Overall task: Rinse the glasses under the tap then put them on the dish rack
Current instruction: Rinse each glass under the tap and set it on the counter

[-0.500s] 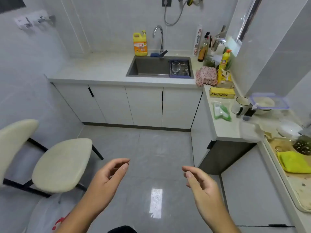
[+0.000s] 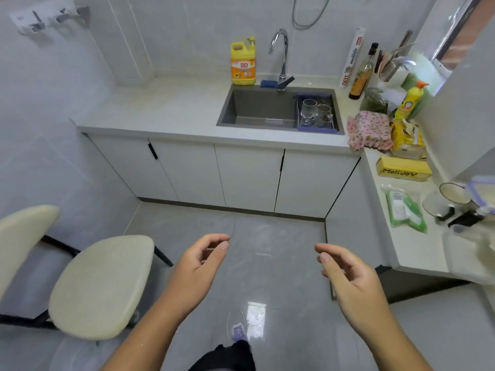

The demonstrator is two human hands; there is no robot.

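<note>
Several clear glasses stand in a blue-rimmed dish rack set in the right part of the grey sink. A curved chrome tap rises behind the sink. Both of my hands hang over the floor, well short of the counter. My left hand holds nothing, its fingers loosely curled. My right hand is likewise relaxed and holds nothing.
A cream stool stands at my left. A yellow detergent jug sits left of the tap. The right counter carries a pink cloth, bottles, a yellow box, a green packet and a mug.
The view has moved closer to the sink and counter. Both hands stay relaxed in front of me, holding nothing.
</note>
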